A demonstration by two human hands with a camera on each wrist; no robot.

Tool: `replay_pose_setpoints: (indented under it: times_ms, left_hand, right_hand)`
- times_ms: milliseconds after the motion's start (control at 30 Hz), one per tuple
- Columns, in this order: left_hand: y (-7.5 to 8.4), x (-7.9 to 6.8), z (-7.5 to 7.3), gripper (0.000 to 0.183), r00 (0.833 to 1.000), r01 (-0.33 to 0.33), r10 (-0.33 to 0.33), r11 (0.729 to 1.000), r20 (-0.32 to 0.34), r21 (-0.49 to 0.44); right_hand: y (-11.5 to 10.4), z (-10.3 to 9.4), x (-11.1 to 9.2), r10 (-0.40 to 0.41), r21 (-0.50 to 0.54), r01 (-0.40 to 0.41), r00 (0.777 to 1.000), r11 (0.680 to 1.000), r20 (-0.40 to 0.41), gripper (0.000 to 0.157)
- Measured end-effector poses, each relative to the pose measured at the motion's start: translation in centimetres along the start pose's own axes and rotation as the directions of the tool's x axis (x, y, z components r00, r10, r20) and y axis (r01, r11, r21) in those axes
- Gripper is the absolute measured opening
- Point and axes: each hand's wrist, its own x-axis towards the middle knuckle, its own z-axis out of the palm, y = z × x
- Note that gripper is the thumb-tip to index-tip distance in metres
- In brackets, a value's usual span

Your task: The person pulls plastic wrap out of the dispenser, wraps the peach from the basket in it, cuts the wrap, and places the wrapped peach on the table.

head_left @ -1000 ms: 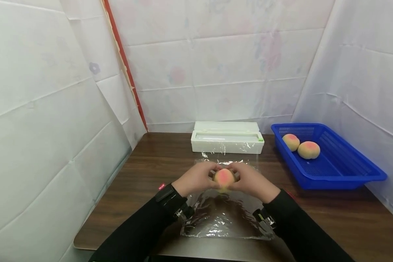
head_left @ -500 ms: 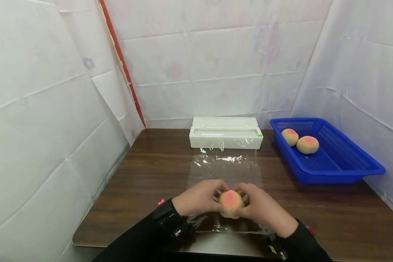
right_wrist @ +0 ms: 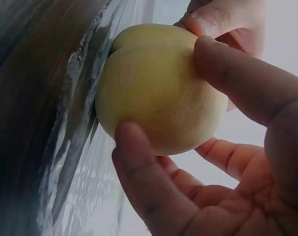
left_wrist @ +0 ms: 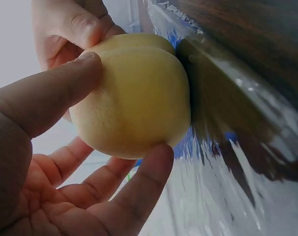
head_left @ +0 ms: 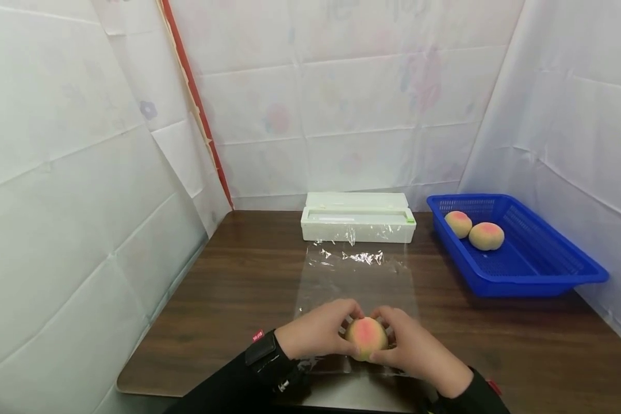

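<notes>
A yellow peach with a pink top (head_left: pixel 366 338) sits on a sheet of clear plastic wrap (head_left: pixel 357 282) close to the table's front edge. My left hand (head_left: pixel 323 329) grips its left side between thumb and fingers. From the other side my right hand (head_left: pixel 413 348) pinches it the same way. Both wrist views show the peach (left_wrist: pixel 134 98) between the thumbs and fingertips, its underside against or very near the wrap (right_wrist: pixel 85 113). The wrap runs back to a white wrap dispenser box (head_left: pixel 358 232) whose lid stands raised.
At the right is a blue plastic basket (head_left: pixel 543 280) with two more peaches (head_left: pixel 486 236) in its left part. White sheeting (head_left: pixel 352 115) hangs behind and at both sides of the dark wooden table (head_left: pixel 227 299).
Both hands have brought the peach toward the table's front edge, over the wrap. Most of that motion came in the first half second. More of the wrap behind the hands shows now.
</notes>
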Motion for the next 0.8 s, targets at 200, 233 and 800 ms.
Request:
replay_pose_setpoints:
  times_ms: [200, 233, 800]
  left_hand:
    - [-0.6, -2.0, 0.1, 0.076, 0.995, -0.001, 0.024, 0.974, -0.099, 0.225]
    - [-0.8, -2.6, 0.0, 0.071, 0.992, 0.007, 0.027, 0.964, -0.125, 0.267]
    - [-3.6, -8.1, -1.6, 0.02, 0.999, 0.051, -0.044, 0.918, -0.027, 0.394]
  right_hand:
    - [1.3, -0.7, -2.0, 0.014, -0.121, -0.028, 0.993, 0.992, -0.116, 0.084]
    - [1.6, -0.9, -2.6, -0.002, -0.184, -0.026, 0.988, 0.983, -0.152, 0.079]
    - [6.2, -1.4, -5.3, -0.277, -0.442, 0.239, 0.961, 0.865, -0.023, 0.032]
